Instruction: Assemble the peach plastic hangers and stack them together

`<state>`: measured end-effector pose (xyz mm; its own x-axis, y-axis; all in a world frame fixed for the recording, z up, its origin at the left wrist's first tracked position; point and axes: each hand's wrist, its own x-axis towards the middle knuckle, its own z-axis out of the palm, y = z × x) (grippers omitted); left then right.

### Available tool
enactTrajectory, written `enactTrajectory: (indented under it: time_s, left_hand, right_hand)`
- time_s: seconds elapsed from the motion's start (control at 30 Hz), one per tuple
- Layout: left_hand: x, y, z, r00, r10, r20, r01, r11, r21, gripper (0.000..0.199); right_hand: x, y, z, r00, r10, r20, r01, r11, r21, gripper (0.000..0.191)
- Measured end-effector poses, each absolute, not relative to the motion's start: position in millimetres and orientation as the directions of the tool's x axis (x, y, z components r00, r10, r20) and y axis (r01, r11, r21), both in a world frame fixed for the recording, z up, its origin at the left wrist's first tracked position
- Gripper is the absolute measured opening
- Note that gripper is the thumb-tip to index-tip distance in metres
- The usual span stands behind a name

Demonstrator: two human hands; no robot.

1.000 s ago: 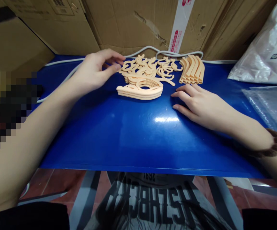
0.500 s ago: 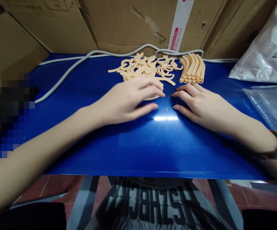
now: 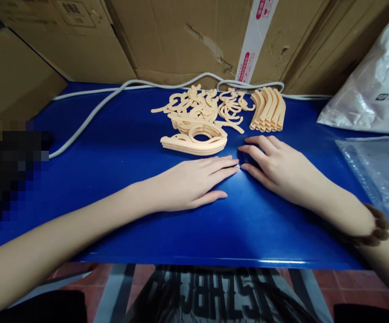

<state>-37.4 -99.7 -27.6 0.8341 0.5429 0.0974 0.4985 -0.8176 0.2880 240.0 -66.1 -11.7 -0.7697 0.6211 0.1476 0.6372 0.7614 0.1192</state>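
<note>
My left hand (image 3: 197,181) lies flat on the blue table (image 3: 147,233), fingers stretched out and holding nothing. My right hand (image 3: 271,161) rests opposite it, fingers spread and slightly bent, with nothing in them. Just beyond my left hand is a stack of cream plastic pieces (image 3: 194,147), curved and with a round opening, looking like folded hangers. Behind that stack lies a loose heap of cream hook-shaped pieces (image 3: 197,105). To the right of the heap, a neat pile of curved cream tubes (image 3: 267,110) stands beyond my right fingertips.
A white cable (image 3: 93,125) runs along the back of the table before large cardboard boxes (image 3: 181,40). On the right are a stuffed white plastic bag (image 3: 365,98) and a flat clear plastic bag (image 3: 379,175). A dark, pixelated object (image 3: 9,175) sits at the left edge.
My left hand has drawn back towards me from the cream stack, which now shows fully. My right hand has barely moved on the table. The view has tilted slightly upward.
</note>
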Motion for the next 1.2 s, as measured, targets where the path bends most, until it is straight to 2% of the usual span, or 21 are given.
enactTrajectory:
  time_s: [0.1,0.23,0.3,0.4,0.5,0.63,0.7,0.9,1.07,1.2]
  left_hand:
    - [-38.0,-100.2,-28.5,0.825,0.555,0.104,0.494,-0.799,0.343,0.064]
    - [-39.1,-101.9,-25.1,0.858,0.511,0.055,0.439,-0.784,0.439,0.074]
    - [-39.1,-103.5,-22.3,0.876,0.482,0.031,0.418,-0.788,0.451,0.074]
    - [-38.4,-105.8,-19.6,0.882,0.472,0.017,0.418,-0.797,0.435,0.071]
    - [-37.3,-106.8,-19.5,0.887,0.462,0.022,0.419,-0.823,0.382,0.07]
    - [-36.1,-107.0,-20.8,0.896,0.441,0.047,0.408,-0.863,0.299,0.07]
    - [-35.3,-107.4,-20.8,0.898,0.436,0.058,0.408,-0.874,0.263,0.069]
    - [-33.4,-108.1,-19.5,0.9,0.432,0.064,0.409,-0.884,0.225,0.068]
    - [-33.1,-107.4,-19.5,0.899,0.434,0.066,0.408,-0.882,0.237,0.069]
    - [-33.3,-107.6,-20.2,0.897,0.437,0.064,0.409,-0.877,0.253,0.069]
  right_hand:
    - [240.8,-67.2,-8.0,-0.766,0.624,0.156,0.639,0.764,0.085,0.047]
    - [245.4,-58.1,12.9,-0.721,0.679,0.134,0.668,0.734,-0.123,0.042]
    - [248.3,-46.3,27.0,-0.657,0.735,0.166,0.717,0.678,-0.165,0.04]
    - [251.2,-21.0,43.9,-0.639,0.755,0.146,0.752,0.653,-0.088,0.042]
    - [251.7,9.0,50.3,-0.676,0.736,0.035,0.737,0.674,0.053,0.044]
    - [250.4,50.0,40.6,-0.677,0.736,0.019,0.728,0.666,0.162,0.043]
    - [249.4,68.7,30.6,-0.651,0.756,0.068,0.749,0.626,0.216,0.046]
    - [244.1,104.1,10.6,-0.727,0.678,0.111,0.682,0.692,0.238,0.045]
    - [230.6,105.3,15.5,-0.723,0.682,0.112,0.685,0.685,0.249,0.035]
    - [220.2,99.3,22.7,-0.718,0.692,0.075,0.686,0.685,0.246,0.037]
